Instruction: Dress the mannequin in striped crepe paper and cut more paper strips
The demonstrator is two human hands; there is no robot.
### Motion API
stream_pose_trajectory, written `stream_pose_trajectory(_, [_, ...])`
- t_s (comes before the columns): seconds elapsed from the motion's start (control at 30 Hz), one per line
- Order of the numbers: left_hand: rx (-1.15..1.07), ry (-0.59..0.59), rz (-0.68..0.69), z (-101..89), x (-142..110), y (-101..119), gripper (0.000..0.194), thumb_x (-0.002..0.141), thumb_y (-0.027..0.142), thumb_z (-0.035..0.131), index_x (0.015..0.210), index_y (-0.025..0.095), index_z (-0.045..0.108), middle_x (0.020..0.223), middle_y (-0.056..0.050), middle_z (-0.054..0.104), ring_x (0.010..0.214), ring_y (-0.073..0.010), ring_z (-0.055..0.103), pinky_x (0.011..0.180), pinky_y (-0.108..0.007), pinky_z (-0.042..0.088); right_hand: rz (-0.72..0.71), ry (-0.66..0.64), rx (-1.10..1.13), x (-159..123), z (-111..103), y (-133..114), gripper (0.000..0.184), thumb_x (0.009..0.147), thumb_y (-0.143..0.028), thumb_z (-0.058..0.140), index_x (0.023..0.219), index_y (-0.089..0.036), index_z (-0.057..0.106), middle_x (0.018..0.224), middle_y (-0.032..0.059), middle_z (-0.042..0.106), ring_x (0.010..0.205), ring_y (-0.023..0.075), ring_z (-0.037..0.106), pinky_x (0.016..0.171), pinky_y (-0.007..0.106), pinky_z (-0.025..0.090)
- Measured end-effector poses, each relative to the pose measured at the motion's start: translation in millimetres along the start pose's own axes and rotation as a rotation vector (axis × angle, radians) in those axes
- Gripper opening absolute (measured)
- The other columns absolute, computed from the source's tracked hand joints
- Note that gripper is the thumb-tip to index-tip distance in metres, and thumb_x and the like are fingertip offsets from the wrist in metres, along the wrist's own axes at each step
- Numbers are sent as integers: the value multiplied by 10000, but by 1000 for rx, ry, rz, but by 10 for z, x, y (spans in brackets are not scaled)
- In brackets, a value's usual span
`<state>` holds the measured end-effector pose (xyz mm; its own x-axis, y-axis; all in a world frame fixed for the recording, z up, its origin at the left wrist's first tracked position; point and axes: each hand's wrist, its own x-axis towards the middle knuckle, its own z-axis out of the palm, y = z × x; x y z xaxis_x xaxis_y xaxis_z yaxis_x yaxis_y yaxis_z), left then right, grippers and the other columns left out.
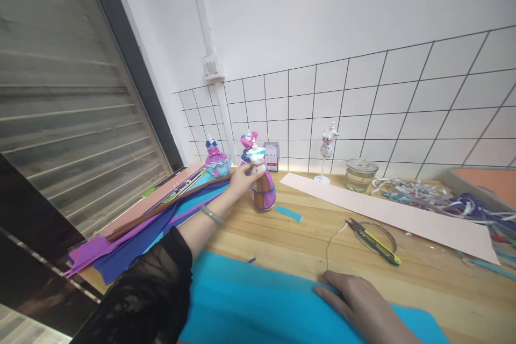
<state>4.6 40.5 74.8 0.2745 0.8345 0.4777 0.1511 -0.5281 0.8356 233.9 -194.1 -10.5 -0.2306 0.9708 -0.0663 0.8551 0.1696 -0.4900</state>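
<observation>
Little dress form (pixel 264 192) with a purple and brown skirt stands near the back of the wooden table (pixel 300 244), tipped a tiny bit. Its top is white with bits of blue. The left hand (pixel 243 178) holds it around the waist, thumb in front. The right hand (pixel 357 298) lies on a big sheet of blue paper (pixel 245 306) near the front; I can't tell if its fingers pinch the paper. Just beside the skirt is a short blue strip (pixel 289 214). Behind the form is a small card or screen (pixel 271 156) with a red patch at the bottom; its writing is too blurry to read. Two more dressed forms are close by, one with a pink top (pixel 249 141) and one with a blue bow (pixel 217 162). To the right are a long pale pink strip (pixel 387 219), a bare form on a stand (pixel 328 142), a glass jar (pixel 362 174), a yellow and green tool (pixel 377 243) and tangled ribbons (pixel 437 201).
</observation>
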Motion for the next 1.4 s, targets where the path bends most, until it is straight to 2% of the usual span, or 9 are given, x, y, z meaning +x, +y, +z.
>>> stream_pose_trajectory(0.33, [17,55,34,-18,217,-333,487,720,411,667,1123,142,616,1129,-96,651,1032,-256,594,902,-385,461,-13,22,21,-5,11,13,403,905,-508,332,784,-244,611,789,41,698,793,218,649,663,277,396])
stream_pose_trajectory(0.47, [-3,82,40,-55,254,-380,509,727,385,665,1171,154,574,1217,-91,604,1112,-246,557,960,-368,430,-19,29,37,-5,28,35,390,898,-513,343,789,-251,612,793,36,703,796,219,651,659,272,395])
stream_pose_trajectory(0.67, [17,104,-10,-90,248,-392,408,717,316,676,1087,157,614,1102,-82,656,1062,-273,571,945,-397,441,-18,14,32,-7,18,36,405,900,-522,327,800,-246,606,801,41,698,811,227,647,670,282,394])
stream_pose_trajectory(0.8, [10,77,-23,-102,271,-414,426,678,228,685,1088,142,604,1102,-93,649,1046,-269,577,943,-413,441,-12,5,29,-6,15,28,415,908,-514,312,801,-244,608,817,38,697,817,224,644,678,286,397])
stream_pose_trajectory(1.0, [-59,45,-28,-109,297,-449,572,672,207,667,1211,120,496,1211,-141,586,1096,-253,561,947,-400,443,-8,10,37,-2,5,15,387,905,-497,335,800,-249,612,817,34,702,816,224,648,683,283,407])
stream_pose_trajectory(1.2, [-118,8,-38,-137,250,-420,726,655,257,709,1308,155,410,1281,-144,535,1155,-253,527,977,-402,426,-17,13,36,3,14,35,379,897,-503,348,794,-252,613,807,29,705,805,217,653,673,271,412])
stream_pose_trajectory(1.4, [-42,55,-90,-251,48,-478,908,650,347,745,1401,178,263,1368,-176,437,1269,-269,420,1038,-434,349,-12,14,40,-5,-3,24,381,894,-507,348,782,-259,615,800,24,709,797,213,656,661,257,419])
